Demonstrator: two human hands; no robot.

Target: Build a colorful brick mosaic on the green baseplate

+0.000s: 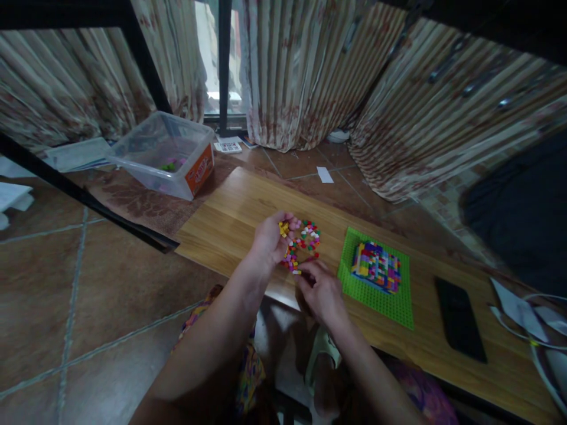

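Observation:
Palm up, my left hand [268,233] cups several small yellow toy bricks [283,229], its fingers curled around them. Beside it on the wooden board lies a loose pile of small coloured bricks [310,233], with red, green, white and pink pieces among them. My right hand [321,289] is at the near edge of that pile, thumb and forefinger pinched at a small whitish brick [296,272]. Right of the hands, a green studded baseplate [376,307] carries a block built of many-coloured bricks [378,267].
A clear plastic bin [163,156] with an orange label and a few pieces inside stands at the far left. A black phone [459,319] lies right of the baseplate, near white cables [538,354]. A dark metal bar [84,195] crosses the left side; curtains hang behind.

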